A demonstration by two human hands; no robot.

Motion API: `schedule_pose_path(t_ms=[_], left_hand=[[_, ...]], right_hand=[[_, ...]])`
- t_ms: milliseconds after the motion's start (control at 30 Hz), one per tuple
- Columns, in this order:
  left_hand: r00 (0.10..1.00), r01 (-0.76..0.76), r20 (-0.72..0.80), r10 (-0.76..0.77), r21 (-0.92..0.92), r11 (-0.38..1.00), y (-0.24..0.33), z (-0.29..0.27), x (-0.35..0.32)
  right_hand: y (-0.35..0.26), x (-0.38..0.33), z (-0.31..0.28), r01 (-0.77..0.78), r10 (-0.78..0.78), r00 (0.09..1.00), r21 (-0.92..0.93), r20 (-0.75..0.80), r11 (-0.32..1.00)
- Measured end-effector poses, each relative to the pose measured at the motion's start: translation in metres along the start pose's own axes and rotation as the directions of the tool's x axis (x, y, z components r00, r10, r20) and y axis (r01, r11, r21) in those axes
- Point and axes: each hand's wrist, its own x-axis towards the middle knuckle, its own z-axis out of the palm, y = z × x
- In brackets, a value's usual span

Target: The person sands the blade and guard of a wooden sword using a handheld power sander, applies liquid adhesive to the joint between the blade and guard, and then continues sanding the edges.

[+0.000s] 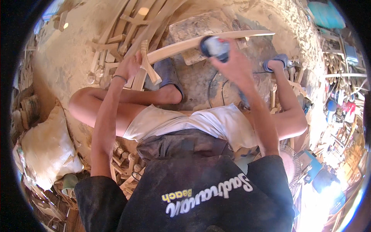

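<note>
A long, gently curved wooden sword [174, 50] of pale wood lies across in front of me, its tip pointing right. My left hand [130, 65] is closed round its handle end, just behind the crosspiece [146, 62]. In my right hand [235, 63] is a short can-shaped thing [217, 48], dark at its ends with a white and red middle. It is held over the middle of the blade, touching or very close; which of these I cannot tell. Motion blurs it, so its exact kind does not show.
Beyond the blade lies a dusty flat slab [193, 29]. Wooden lengths [127, 23] are piled at the far left. A black cable [210, 87] runs over the ground between my legs. At the left is a pale sack [50, 145]; a round fan grille [291, 162] stands near my right side.
</note>
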Motion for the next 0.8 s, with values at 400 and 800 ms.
schedule_pose_path(t_ms=[400, 800], left_hand=[[0.998, -0.045, -0.044, 0.041, -0.093, 0.995, -0.003, 0.007, 0.002], [0.992, -0.027, 0.121, 0.039, -0.097, 0.995, 0.004, -0.006, 0.006]], right_hand=[[-0.050, -0.006, 0.036, 0.277, -0.285, 0.953, 0.078, 0.106, 0.958], [0.144, 0.054, -0.021, -0.113, 0.103, 0.972, -0.034, -0.209, 0.993]])
